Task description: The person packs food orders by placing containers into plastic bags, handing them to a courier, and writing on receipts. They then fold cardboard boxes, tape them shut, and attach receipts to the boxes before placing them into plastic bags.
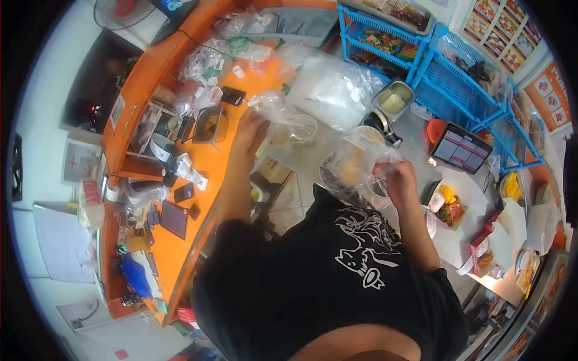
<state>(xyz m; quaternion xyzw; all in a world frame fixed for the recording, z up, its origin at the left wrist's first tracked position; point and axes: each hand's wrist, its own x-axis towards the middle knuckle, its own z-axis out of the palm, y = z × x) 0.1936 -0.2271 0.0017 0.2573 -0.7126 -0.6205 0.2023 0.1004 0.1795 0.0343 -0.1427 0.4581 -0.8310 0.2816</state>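
A clear plastic bag (pixel 356 157) hangs from my right hand (pixel 400 179), whose fingers are pinched on its edge. Something yellowish shows through the thin plastic. My left hand (pixel 254 123) is at the left end of the metal counter, beside another clear plastic bag (pixel 271 107); its fingers are too blurred to make out. Between my hands stands a round clear container (pixel 296 130). A large pack of clear plastic (pixel 331 90) lies beyond it, and a metal tray with pale contents (pixel 394 99) is at its right.
An orange counter (pixel 214 165) on the left carries a phone (pixel 232 95), a metal food tray (pixel 209 125) and a dark tablet (pixel 174 219). Blue racks (pixel 448 84) stand at the back right. Near them are a lit tablet (pixel 462 148) and an open food box (pixel 448 204).
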